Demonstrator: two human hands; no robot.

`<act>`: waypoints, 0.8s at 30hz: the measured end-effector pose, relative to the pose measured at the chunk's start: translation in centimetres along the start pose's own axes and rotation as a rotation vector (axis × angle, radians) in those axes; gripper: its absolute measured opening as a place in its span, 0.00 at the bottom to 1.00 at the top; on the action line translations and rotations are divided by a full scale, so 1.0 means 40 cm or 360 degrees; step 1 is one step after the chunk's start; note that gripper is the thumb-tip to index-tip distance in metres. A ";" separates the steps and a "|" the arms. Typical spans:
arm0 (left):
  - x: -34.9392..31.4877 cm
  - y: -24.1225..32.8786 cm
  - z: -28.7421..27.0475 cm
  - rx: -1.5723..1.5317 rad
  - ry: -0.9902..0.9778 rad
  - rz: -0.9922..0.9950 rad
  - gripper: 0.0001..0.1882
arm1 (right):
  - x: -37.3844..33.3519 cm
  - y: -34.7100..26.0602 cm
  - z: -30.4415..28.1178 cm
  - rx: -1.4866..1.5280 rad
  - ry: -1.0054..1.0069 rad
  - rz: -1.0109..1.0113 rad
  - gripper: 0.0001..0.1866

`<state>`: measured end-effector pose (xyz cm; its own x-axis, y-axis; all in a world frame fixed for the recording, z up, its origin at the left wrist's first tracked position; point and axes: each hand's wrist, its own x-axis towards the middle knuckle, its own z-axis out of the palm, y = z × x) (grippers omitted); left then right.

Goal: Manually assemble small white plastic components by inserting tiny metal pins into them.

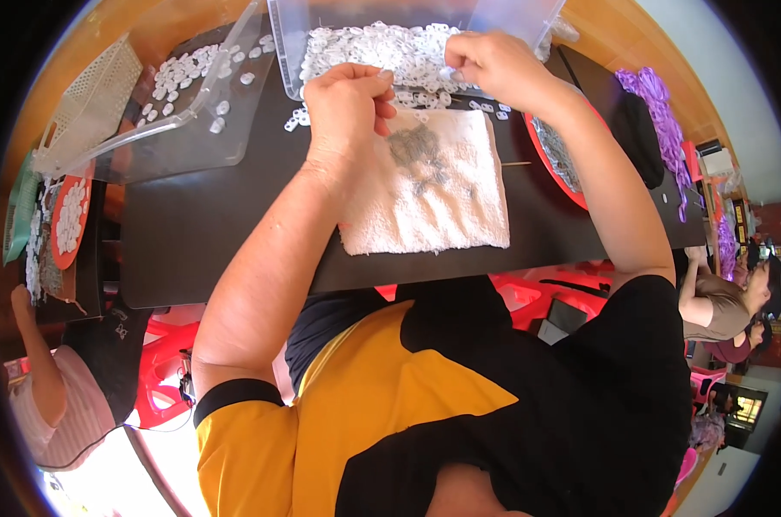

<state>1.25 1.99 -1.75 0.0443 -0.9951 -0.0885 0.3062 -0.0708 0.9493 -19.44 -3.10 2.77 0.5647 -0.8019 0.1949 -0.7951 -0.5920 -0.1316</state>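
While left hand [345,99] curls fingertips together, any grasp unclear, head view shows right hand [498,67] seemingly pinching small white plastic piece [448,74] at clear rectangular plastic bin [289,50]; light grip over pale fluffy towel [433,211] should suit.

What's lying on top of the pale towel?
Small grey pieces lie in a patch on the towel, toward its far side, with some strays nearer. The left hand hides part of its far left corner; anything there cannot be seen.
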 end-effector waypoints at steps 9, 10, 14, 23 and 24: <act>-0.003 -0.010 0.006 0.0051 -0.0046 0.0017 0.06 | -0.134 -0.021 -0.008 0.0147 0.0174 -0.0047 0.03; -0.004 -0.010 0.006 0.0051 -0.0048 0.0019 0.06 | -0.140 -0.023 -0.007 0.0169 0.0219 -0.0025 0.03; -0.004 -0.010 0.008 0.0017 -0.0073 0.0043 0.06 | -0.164 -0.012 0.024 0.0081 0.0220 -0.0082 0.05; -0.006 -0.009 0.010 0.0017 -0.0088 0.0080 0.05 | -0.160 -0.069 0.072 -0.0156 0.0175 -0.0414 0.08; -0.007 -0.008 0.011 -0.0002 -0.0088 0.0091 0.04 | -0.159 -0.066 0.074 -0.0183 0.0131 -0.0411 0.08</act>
<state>0.71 2.26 -1.89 0.0091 -0.9998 -0.0176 0.3062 -0.0139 0.9519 -20.29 3.34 -0.99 0.7355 -0.6138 0.2868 -0.6499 -0.7589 0.0424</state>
